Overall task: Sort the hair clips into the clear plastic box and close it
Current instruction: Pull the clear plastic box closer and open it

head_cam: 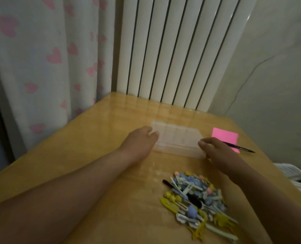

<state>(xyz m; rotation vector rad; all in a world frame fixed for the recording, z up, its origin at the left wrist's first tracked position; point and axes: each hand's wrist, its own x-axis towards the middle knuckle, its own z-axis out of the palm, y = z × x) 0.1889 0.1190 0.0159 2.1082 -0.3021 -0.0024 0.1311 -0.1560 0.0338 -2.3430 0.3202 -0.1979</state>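
Nearest the person, a loose heap of hair clips (197,203) in blue, yellow, white and black is lying on the wooden table (93,155), just inside the right forearm and well short of either hand. None is sorted yet.

Beyond the heap, both arms are reaching forward to the clear plastic box (177,138), which is lying flat with its long axis running left to right across the person's front, its compartment ribs showing through the top. The left hand (141,140) is sitting at the left short end, thumb and forefinger pinching that edge. The right hand (216,150) is meeting the right short end with bent fingertips; in this blur I cannot tell whether it is gripping or only touching. The box is therefore lying between the hands, and the clips are waiting behind them, nearer the right hand, so that hand is better placed for fetching once the lid is up.

Just past the right hand, a pink sticky-note pad (225,136) is lying with a black pen (241,148) across it. Farther back, a white radiator (172,50) and a heart-printed curtain (40,59) are standing behind the table.
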